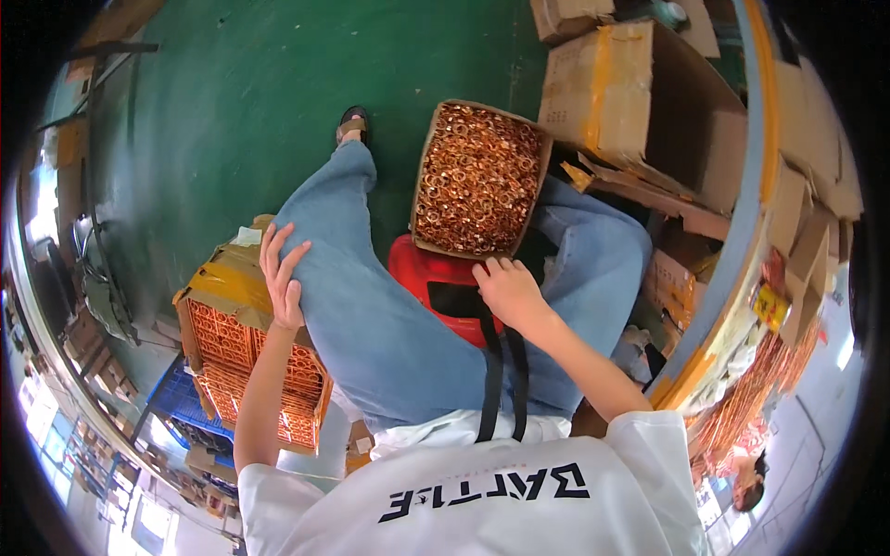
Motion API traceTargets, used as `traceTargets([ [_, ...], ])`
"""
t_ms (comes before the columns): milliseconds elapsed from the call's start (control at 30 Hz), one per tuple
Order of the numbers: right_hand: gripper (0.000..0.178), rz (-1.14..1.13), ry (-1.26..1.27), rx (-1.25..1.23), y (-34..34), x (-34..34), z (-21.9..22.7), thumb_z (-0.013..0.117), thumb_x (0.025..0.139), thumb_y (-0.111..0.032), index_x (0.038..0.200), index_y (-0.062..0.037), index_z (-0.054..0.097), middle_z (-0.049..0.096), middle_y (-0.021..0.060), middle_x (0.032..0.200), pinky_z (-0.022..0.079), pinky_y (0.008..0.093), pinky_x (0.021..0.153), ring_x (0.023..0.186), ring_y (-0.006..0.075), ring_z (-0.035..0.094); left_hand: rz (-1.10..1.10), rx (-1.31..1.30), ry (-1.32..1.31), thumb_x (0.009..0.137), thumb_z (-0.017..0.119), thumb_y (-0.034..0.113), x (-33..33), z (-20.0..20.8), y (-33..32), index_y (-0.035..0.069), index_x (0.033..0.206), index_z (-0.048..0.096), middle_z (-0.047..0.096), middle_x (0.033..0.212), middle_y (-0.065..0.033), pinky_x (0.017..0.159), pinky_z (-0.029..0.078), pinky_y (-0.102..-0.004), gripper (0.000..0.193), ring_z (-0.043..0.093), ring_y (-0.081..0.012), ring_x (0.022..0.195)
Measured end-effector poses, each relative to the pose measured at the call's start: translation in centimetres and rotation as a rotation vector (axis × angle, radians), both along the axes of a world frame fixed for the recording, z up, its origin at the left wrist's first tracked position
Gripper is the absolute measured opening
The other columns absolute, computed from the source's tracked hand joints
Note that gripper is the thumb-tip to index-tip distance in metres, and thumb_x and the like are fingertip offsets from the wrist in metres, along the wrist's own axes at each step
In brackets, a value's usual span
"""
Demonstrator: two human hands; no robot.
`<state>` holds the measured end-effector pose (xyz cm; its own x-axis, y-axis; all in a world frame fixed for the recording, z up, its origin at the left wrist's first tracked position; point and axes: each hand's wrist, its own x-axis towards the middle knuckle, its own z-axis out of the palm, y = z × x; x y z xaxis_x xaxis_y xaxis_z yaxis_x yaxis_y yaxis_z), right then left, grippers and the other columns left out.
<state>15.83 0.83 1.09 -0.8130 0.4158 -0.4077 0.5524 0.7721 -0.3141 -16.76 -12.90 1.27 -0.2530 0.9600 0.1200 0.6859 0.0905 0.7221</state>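
Green workshop floor (232, 120) stretches ahead; a large open carton (570, 97) stands at the right. Between the legs (593, 236) sits a smaller cardboard box (537, 188) of copper-coloured rings (477, 176), probably heavy, its walls liable to flex, best gripped low on opposite sides. Left hand (282, 275): spread on the knee, empty. Right hand (510, 292): curled by the box's near rim, grip unclear. The rings look hard and slippery.
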Motion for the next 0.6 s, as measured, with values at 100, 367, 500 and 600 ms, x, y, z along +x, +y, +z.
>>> traceTargets([
  [100, 0.015, -0.106, 0.08, -0.011, -0.5, 0.3, 2.3, 0.053, 0.071, -0.01, 0.085, -0.0049, 0.055, 0.056, 0.0105, 0.082, 0.045, 0.0349, 0.071, 0.08, 0.0246, 0.057, -0.004, -0.002, 0.041, 0.085, 0.03, 0.033, 0.7, 1.0, 1.9, 0.003, 0.104, 0.059, 0.046, 0.124, -0.0143, 0.101, 0.02, -0.0441, 0.046, 0.031, -0.0339, 0.123],
  [367, 0.018, -0.569, 0.27, 0.084, -6.9, 13.3, 12.8, 0.057, 0.072, -0.018, 0.084, -0.0063, 0.051, 0.055, 0.0111, 0.082, 0.046, 0.0395, 0.067, 0.079, 0.0284, 0.057, -0.007, -0.293, 0.485, 0.08, 0.049, 0.014, 2.9, 0.1, 6.2, -0.002, 0.087, 0.059, 0.057, 0.097, -0.0161, 0.083, 0.04, -0.0396, 0.019, 0.053, -0.0308, 0.09],
  [500, 0.022, -0.926, 0.214, 0.272, -14.0, 25.1, 18.6, 0.057, 0.074, -0.018, 0.091, -0.0069, 0.049, 0.052, 0.0102, 0.083, 0.045, 0.038, 0.066, 0.078, 0.0286, 0.055, -0.49, -0.12, 0.141, 0.078, 0.055, 0.007, 14.8, 1.4, 12.5, 0.001, 0.087, 0.058, 0.059, 0.086, -0.0122, 0.077, 0.043, -0.0352, 0.011, 0.055, -0.0274, 0.082],
  [600, 0.016, -0.974, 0.166, 0.425, -16.7, 28.6, 21.3, 0.055, 0.075, -0.019, 0.086, -0.0081, 0.054, 0.056, 0.0095, 0.081, 0.047, 0.039, 0.066, 0.077, 0.0281, 0.058, -0.767, 0.035, -0.174, 0.08, 0.055, 0.005, 32.0, 15.8, 12.1, 0.001, 0.085, 0.058, 0.059, 0.087, -0.0104, 0.074, 0.044, -0.0306, 0.007, 0.056, -0.0215, 0.082],
])
